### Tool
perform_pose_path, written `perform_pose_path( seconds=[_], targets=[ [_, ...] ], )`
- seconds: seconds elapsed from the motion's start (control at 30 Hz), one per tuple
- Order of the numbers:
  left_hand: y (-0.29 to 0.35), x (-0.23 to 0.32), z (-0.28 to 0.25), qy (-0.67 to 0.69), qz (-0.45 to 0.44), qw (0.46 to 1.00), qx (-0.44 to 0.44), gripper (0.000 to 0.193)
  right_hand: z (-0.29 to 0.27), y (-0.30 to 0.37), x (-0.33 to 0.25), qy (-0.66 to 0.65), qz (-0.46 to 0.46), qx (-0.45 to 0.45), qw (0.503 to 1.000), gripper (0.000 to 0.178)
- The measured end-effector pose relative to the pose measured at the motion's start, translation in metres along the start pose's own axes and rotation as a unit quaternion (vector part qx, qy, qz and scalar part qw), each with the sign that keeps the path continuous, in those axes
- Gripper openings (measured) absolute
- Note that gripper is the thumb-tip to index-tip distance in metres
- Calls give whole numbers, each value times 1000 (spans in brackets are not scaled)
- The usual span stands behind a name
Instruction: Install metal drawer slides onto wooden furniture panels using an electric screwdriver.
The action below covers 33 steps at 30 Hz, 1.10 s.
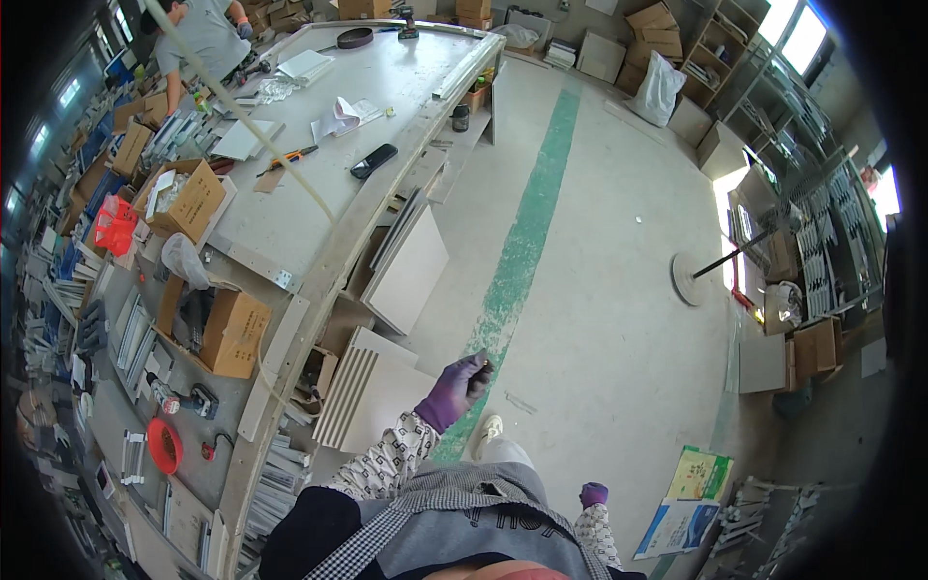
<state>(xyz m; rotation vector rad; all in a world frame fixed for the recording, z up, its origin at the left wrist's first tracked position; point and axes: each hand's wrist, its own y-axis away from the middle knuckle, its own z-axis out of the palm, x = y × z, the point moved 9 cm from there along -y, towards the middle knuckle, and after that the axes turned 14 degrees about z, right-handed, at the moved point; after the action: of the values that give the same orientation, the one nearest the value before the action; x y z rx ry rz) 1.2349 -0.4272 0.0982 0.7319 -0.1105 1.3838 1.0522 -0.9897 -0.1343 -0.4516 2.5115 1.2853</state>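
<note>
My left hand (454, 393), in a purple glove, hangs in front of me over the green floor stripe (530, 232). Its fingers are curled together, and whatever may be in them is too small to make out. To its left, pale flat panels (372, 391) lean under the edge of the long workbench (333, 253). Low at my right side is my right hand (594, 495), also gloved in purple. It shows small, and its fingers cannot be told apart. A white shoe (490, 432) shows below my left hand.
Cardboard boxes (237, 329), a cordless drill (193, 398) and a red bowl (164, 446) crowd the bench at left. A co-worker (208, 43) stands behind its far end. On the right are a standing fan (720, 265) and metal racks; printed sheets (684, 512) lie at lower right.
</note>
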Motion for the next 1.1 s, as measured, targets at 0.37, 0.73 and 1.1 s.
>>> perform_pose_path(
  seconds=[0.37, 0.73, 1.1],
  targets=[
    [-284, 94, 82, -52, 67, 996, -10, 29, 270, -30, -508, 104, -171, -263, 944, 29],
    [-550, 431, 115, -32, 297, 943, 147, 28, 488, -1, -1057, 133, -369, -329, 859, 38],
    [-696, 512, -30, 165, 451, 750, 454, 20, 982, 108, -1676, 204, -570, -392, 693, 88]
  ],
)
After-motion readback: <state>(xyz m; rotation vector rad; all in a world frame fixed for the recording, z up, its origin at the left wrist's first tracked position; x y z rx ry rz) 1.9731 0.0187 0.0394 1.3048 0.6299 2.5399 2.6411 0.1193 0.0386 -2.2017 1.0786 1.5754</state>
